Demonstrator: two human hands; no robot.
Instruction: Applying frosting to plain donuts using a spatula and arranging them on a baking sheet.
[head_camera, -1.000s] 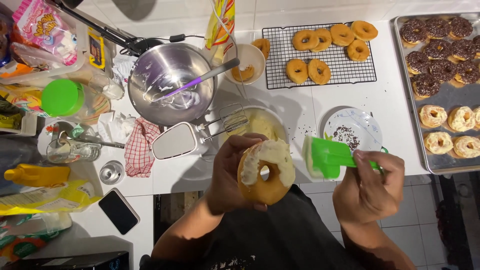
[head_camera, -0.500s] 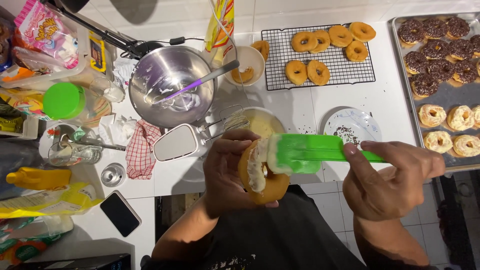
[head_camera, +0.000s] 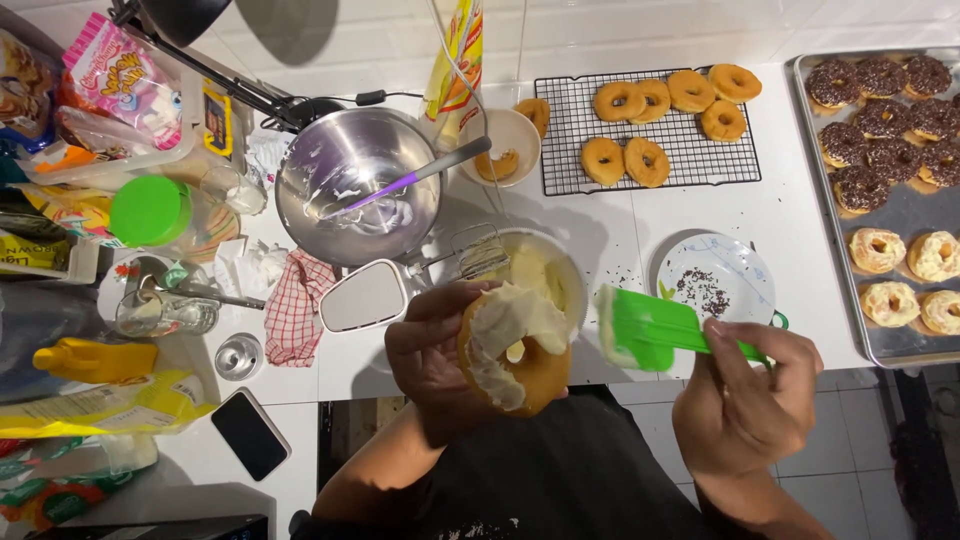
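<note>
Since the frame half a second before, the green spatula (head_camera: 655, 330) has come off the donut (head_camera: 515, 350) and now stands just to the right of it, apart from it, with white cream on its left edge. At the lower middle of the frame the left hand (head_camera: 435, 360) grasps the donut from the left side, fingers closed around its edge, and a thick layer of white cream covers the upper left part of the donut while the lower right part is bare and brown. At the lower right of the frame the right hand (head_camera: 745, 405) is clenched around the handle of the spatula. Behind the donut, a white bowl of cream (head_camera: 555, 275) stands on the white counter (head_camera: 600, 215), and a hand mixer (head_camera: 375, 293) lies just at its left. Toward the upper left there is a metal mixing bowl (head_camera: 350, 180) with a purple spatula (head_camera: 400, 185) inside. At the top middle, plain donuts lie on a black wire rack (head_camera: 650, 165). A small plate with chocolate sprinkles (head_camera: 715, 280) is at the right of the cream bowl, and on the far right a metal tray (head_camera: 900, 210) holds chocolate-covered donuts above and cream-covered donuts below.
</note>
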